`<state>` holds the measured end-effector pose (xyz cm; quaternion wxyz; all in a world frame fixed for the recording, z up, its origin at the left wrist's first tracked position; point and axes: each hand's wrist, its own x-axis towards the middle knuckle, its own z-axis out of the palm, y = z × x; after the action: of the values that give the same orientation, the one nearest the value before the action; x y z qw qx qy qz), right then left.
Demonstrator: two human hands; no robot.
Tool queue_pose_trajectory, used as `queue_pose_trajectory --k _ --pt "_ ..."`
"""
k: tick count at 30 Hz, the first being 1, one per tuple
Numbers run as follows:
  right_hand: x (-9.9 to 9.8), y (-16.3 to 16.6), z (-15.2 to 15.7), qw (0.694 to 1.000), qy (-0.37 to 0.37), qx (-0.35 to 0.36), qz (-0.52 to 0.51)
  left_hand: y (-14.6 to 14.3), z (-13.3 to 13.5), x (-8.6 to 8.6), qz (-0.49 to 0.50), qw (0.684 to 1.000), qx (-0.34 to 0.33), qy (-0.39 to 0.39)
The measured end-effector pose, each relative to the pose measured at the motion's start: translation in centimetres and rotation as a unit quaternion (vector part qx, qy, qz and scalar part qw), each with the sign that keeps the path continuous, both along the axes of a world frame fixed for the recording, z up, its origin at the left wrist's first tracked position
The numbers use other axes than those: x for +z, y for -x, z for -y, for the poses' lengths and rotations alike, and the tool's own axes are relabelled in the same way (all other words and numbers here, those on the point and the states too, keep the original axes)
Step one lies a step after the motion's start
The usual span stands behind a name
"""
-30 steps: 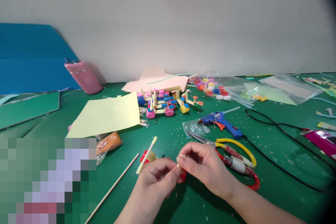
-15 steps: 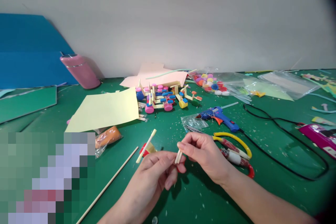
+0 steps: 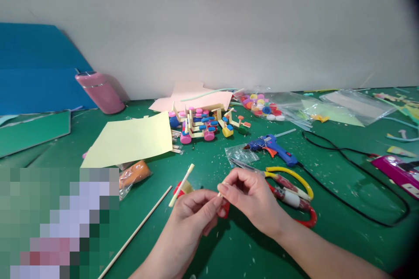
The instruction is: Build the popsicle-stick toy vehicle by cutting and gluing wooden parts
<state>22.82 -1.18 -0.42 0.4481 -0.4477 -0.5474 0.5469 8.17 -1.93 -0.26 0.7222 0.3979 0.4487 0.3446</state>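
Observation:
My left hand (image 3: pixel 193 218) grips a small model made of red bottle caps (image 3: pixel 178 188) with a pale wooden stick (image 3: pixel 182 178) poking up and left from it. My right hand (image 3: pixel 250 194) pinches a short pale stick piece (image 3: pixel 221 191) between thumb and forefinger, right against the model by the left fingertips. Both hands meet low in the middle of the view, just above the green mat (image 3: pixel 212 165).
A long thin dowel (image 3: pixel 137 231) lies left of my hands. Red-and-yellow scissors (image 3: pixel 294 187) and a blue glue gun (image 3: pixel 273 146) with its black cable (image 3: pixel 353 209) lie to the right. Finished cap-and-stick models (image 3: pixel 203 123), yellow paper (image 3: pixel 131 139), cap bags (image 3: pixel 265 107) and a pink bottle (image 3: pixel 100 91) sit further back.
My right hand has shifted the short stick piece slightly, from standing more upright half a second ago to lying closer against the model. The left hand barely moved.

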Motion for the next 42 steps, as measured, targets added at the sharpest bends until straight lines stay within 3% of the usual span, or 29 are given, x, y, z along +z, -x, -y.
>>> queue_pose_trajectory --k 19,32,42 --pt "-0.28 0.02 0.01 1.0 -0.028 -0.003 -0.002 0.09 0.15 -0.17 0.0 1.0 0.03 0.002" --pt "-0.32 0.16 0.05 1.0 -0.007 0.013 0.002 0.27 -0.12 -0.01 0.014 0.999 0.028 0.027" --pt "-0.21 0.18 -0.07 1.0 0.022 0.003 0.002 0.16 -0.19 -0.27 -0.02 1.0 0.018 -0.006"
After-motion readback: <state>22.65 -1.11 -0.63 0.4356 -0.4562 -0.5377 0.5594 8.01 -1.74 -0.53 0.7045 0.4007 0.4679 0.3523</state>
